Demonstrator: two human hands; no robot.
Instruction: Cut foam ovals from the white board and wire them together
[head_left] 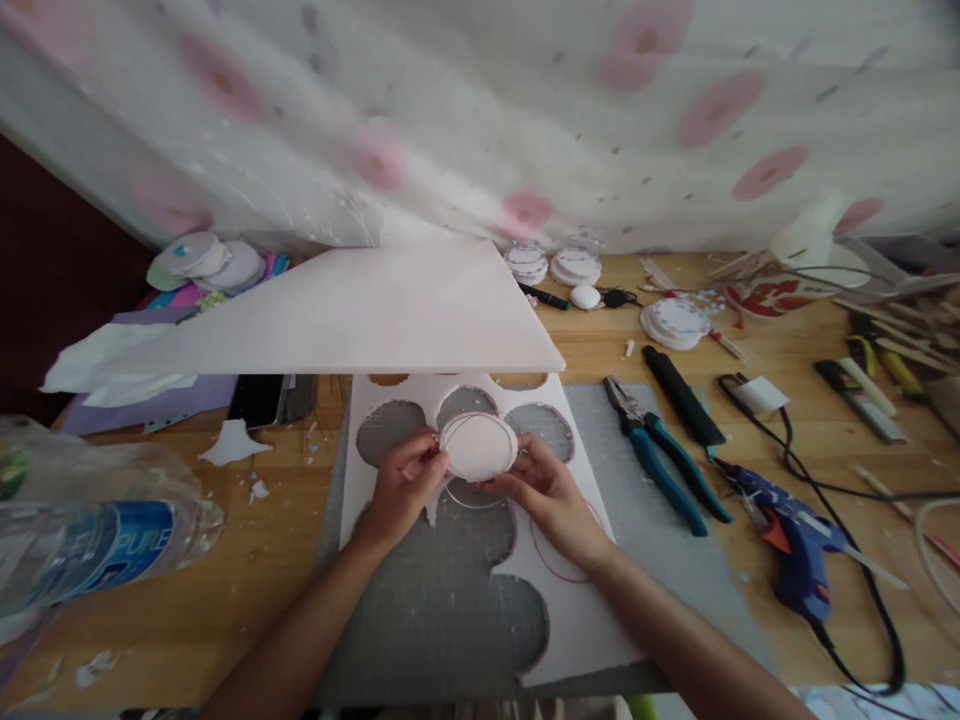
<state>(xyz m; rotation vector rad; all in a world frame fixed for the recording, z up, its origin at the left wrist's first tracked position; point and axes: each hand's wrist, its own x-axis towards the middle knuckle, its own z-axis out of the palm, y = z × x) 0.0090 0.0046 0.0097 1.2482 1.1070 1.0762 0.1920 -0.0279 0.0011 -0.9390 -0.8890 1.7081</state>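
A round white disc [480, 446] is held up by both hands over the cut-out white sheet [581, 590]. My left hand [405, 488] pinches the disc's left edge with thumb and fingertips. At the right edge, my right hand [556, 500] grips it the same way. A thin rim line, perhaps a ring, shows around the disc; I cannot tell whether it is separate. Below the disc a second thin curved outline is partly visible. The sheet has several round holes, and a red circle is drawn on it beneath my right wrist. Under it lies a grey cutting mat [660, 590].
A large white board [390, 310] juts over the sheet's far end. To the right lie pliers [660, 455], a black cutter [682, 395], a blue glue gun [799, 540] and its cable. Disc stacks [577, 266] stand behind. At left are a water bottle [97, 545] and a phone [257, 400].
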